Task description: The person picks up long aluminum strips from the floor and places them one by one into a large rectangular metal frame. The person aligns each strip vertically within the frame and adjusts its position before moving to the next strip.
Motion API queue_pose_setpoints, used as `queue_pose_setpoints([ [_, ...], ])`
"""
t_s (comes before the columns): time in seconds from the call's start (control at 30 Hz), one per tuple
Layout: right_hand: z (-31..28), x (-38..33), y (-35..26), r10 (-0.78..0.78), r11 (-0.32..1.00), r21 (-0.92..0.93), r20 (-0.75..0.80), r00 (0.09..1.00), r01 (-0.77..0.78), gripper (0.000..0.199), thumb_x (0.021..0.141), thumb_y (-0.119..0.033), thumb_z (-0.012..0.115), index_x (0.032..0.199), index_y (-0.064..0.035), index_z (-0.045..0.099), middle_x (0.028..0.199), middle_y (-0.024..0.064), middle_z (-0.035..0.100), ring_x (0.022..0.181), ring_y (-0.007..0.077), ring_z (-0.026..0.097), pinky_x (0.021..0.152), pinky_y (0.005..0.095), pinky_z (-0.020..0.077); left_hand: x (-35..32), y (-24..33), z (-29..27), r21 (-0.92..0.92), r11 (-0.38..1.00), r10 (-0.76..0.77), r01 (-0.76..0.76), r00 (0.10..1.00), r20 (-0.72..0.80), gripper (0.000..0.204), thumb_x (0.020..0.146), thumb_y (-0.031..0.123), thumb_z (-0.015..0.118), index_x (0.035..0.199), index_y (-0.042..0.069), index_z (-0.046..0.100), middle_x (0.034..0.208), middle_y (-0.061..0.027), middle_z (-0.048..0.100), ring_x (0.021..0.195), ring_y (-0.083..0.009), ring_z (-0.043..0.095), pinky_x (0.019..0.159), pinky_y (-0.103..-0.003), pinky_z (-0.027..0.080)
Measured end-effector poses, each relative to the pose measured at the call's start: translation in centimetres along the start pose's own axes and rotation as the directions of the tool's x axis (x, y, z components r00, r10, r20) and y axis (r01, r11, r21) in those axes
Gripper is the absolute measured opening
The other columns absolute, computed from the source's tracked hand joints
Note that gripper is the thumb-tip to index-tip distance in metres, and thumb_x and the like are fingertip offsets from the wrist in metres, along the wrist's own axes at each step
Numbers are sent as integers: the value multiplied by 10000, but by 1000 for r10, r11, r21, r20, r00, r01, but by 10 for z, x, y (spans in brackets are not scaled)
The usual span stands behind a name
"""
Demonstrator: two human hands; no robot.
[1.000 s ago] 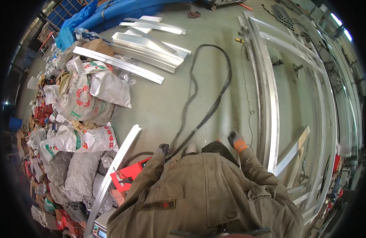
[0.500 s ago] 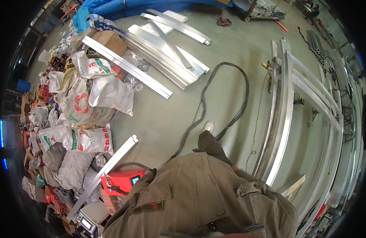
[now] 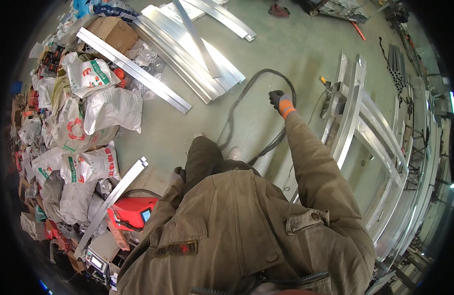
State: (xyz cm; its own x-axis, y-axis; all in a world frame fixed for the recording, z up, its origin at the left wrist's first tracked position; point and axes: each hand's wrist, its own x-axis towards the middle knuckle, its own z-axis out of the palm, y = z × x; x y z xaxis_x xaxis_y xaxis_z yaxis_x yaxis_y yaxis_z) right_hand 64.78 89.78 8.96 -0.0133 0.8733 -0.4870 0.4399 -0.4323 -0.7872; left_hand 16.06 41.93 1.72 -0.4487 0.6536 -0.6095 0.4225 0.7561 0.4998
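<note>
Head view: right hand [image 3: 282,102] above cable [image 3: 230,117] loop, left hand [image 3: 178,174] beside trouser leg [image 3: 203,156]; fingers clenched or released, can't tell.

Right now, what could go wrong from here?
Trip: the dark cable lies looped on the floor, with strands either side of a pale shoe; a step could snag it.
Knock: the silvery profile by the red machine has its end jutting toward open floor, so a leg might catch it.
Slide: a narrow bar lies askew across stacked profiles; a bump might shift it.
</note>
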Motion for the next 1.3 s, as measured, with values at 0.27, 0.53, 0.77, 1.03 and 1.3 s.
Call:
queue_pose_setpoints([
  [0.27,77,72,13,-51,776,-616,152,987,135,678,946,-598,773,1164,44,766,1090,293,786,1061,416,751,944,466,570,125,112,-2,-182,978,-132,104,981,-145,448,1044,367,619,1308,25,738,1149,-215,804,1099,-354,762,960,-447,587],
  [0.53,189,159,-36,124,729,-684,123,985,-7,1050,806,-686,866,1511,30,560,1380,297,707,1291,444,677,1126,485,526,284,200,67,-236,949,-156,209,962,226,458,1031,386,670,1453,205,680,1266,-205,778,1219,-379,734,1033,-461,570],
  [0.77,312,305,-81,89,665,-742,197,976,90,1244,778,-690,877,1645,34,357,1630,284,453,1473,457,494,1221,497,448,266,242,91,-210,952,-222,224,975,31,476,1029,297,696,1467,110,673,1383,-198,736,1328,-379,681,1124,-449,540],
  [1.03,438,490,-25,259,665,-739,96,961,-105,1484,663,-758,915,1765,-133,141,1820,205,181,1631,419,298,1302,538,334,252,315,105,-103,942,-331,320,935,-125,515,1015,422,740,1433,125,696,1322,-188,747,1254,-392,702,1053,-475,567],
  [1.3,457,536,3,227,808,-571,80,971,-142,1181,809,-469,840,1735,-80,218,1640,247,464,1497,432,489,1228,507,451,261,351,119,62,944,-321,325,945,-63,513,989,475,746,1382,148,704,1259,-202,744,1208,-416,700,997,-508,576],
])
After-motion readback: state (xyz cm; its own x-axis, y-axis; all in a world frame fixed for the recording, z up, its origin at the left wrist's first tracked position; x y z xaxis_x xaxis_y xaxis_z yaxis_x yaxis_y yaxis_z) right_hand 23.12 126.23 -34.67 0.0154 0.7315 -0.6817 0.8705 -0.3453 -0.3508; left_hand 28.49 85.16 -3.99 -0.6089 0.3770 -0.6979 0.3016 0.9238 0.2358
